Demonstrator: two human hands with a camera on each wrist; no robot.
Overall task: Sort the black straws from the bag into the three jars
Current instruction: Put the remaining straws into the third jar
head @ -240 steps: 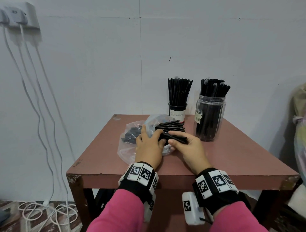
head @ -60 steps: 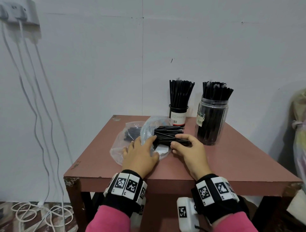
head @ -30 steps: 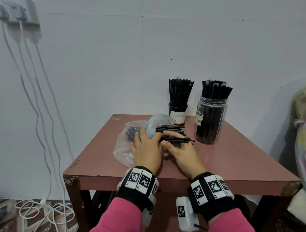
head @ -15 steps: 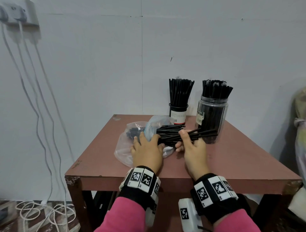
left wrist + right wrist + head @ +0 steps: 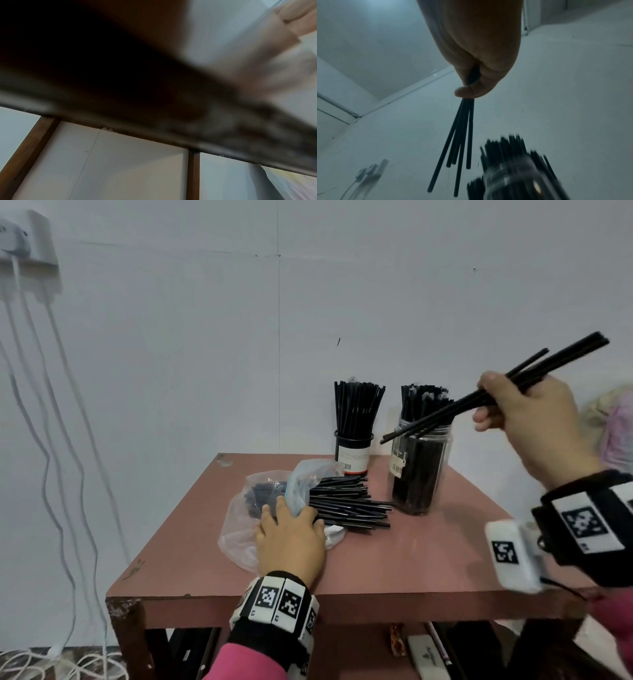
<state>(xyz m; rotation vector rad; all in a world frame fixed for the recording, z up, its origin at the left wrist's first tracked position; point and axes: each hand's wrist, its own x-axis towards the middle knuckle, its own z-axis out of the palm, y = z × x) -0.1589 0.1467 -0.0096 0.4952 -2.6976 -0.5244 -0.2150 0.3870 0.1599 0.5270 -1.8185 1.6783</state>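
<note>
- The right hand (image 5: 529, 419) is raised above the table (image 5: 428, 556), its fingers and thumb curled round a small bunch of black straws (image 5: 513, 385).
- That bunch slants from high on the right down to the left; its lower ends sit in front of the rim of the clear jar (image 5: 419, 470) in the head view.
- In the right wrist view the thumb (image 5: 471, 91) presses the same straws (image 5: 460, 135) against the fingers, and they fan out below it, beside the blurred top of the jar (image 5: 513, 173).
- The clear jar stands upright at the back right of the table, packed with black straws.
- Left of it stands a smaller dark jar (image 5: 354, 451) with a white label, also full of upright straws; the two jars are apart.
- Only these two jars are in view.
- The left hand (image 5: 291, 537) lies palm down on the clear plastic bag (image 5: 239, 529), fingers spread fairly straight across it, pressing it to the table.
- A pile of loose straws (image 5: 349, 505) juts from the bag's mouth towards the right, lying flat on the table, ends near the clear jar's base.
- The left wrist view is dark and blurred; it shows only the table's underside and legs.
- White cables (image 5: 51, 440) hang down the wall on the left from a socket box (image 5: 25, 241).
</note>
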